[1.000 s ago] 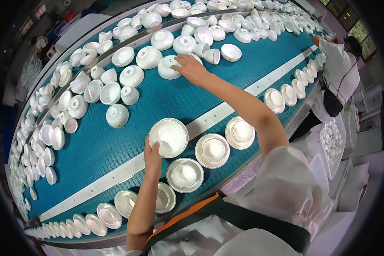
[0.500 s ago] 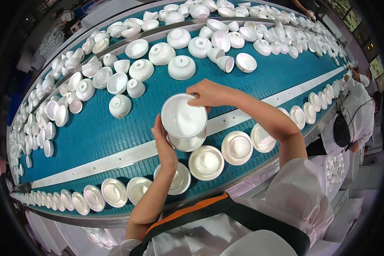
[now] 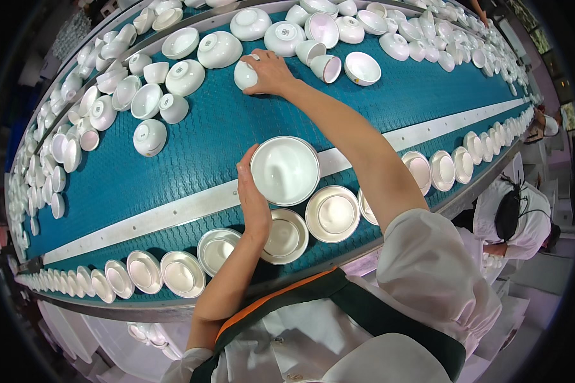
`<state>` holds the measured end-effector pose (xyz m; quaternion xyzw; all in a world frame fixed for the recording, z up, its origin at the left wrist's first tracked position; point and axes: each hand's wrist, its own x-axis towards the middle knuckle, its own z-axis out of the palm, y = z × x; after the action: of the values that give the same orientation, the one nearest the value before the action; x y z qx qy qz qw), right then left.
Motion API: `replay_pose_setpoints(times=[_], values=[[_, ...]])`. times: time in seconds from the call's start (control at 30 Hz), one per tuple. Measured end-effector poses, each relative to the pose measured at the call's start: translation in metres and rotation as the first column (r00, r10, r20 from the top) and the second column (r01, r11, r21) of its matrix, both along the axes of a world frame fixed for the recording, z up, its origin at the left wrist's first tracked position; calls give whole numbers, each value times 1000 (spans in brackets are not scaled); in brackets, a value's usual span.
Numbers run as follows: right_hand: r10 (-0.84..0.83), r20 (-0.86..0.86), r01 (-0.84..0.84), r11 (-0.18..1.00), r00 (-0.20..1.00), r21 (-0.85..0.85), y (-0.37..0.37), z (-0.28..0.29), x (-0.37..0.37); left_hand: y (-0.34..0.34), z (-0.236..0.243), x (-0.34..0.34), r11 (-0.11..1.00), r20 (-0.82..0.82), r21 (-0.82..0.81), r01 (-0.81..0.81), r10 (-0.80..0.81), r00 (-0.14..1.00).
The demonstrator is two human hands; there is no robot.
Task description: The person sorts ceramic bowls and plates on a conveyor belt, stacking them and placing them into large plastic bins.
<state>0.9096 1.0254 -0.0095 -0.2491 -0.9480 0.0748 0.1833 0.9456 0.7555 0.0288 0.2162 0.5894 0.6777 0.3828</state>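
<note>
My left hand (image 3: 255, 201) holds the left side of an upright white bowl (image 3: 285, 171), its fingers curved along the outer wall below the rim. The bowl's inside faces up, above the metal divider and the near belt. Farther out, my right hand (image 3: 271, 71) is closed over a white bowl (image 3: 245, 76) that lies upside down on the wide teal belt. Its fingers spread across the base and hide much of it. Near that hand lie two white cups (image 3: 326, 68) and another upright bowl (image 3: 363, 69).
Upturned and tipped white bowls (image 3: 220, 50) crowd the far side of the teal belt (image 3: 211, 140). A metal divider (image 3: 172, 214) separates it from a narrower near belt carrying a row of white dishes with wide rims (image 3: 333, 214). To the right, another person (image 3: 514, 214) stands beside the line.
My right hand has left the rim of the bowl at my left hand and reached far across the belt onto an upside-down bowl. My left hand keeps its bowl. The view has shifted slightly.
</note>
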Motion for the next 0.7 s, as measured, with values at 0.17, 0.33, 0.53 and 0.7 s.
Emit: replay_pose_setpoints(times=[0.17, 0.33, 0.53, 0.7], values=[[-409, -464, -563, -160, 785, -811, -7, 61, 100, 17, 2, 20, 1000, 54, 18, -13, 12, 998], [-318, -364, -398, -47, 875, -916, -45, 110, 169, 44, 9, 40, 990, 18, 130, -63, 61, 998], [107, -314, -286, 742, 943, -607, 11, 89, 159, 56, -3, 63, 990, -104, 121, -77, 90, 991], [160, -288, -56, 939, 944, 339, 156, 46, 98, 70, 2, 86, 996, -276, 73, -42, 61, 959]])
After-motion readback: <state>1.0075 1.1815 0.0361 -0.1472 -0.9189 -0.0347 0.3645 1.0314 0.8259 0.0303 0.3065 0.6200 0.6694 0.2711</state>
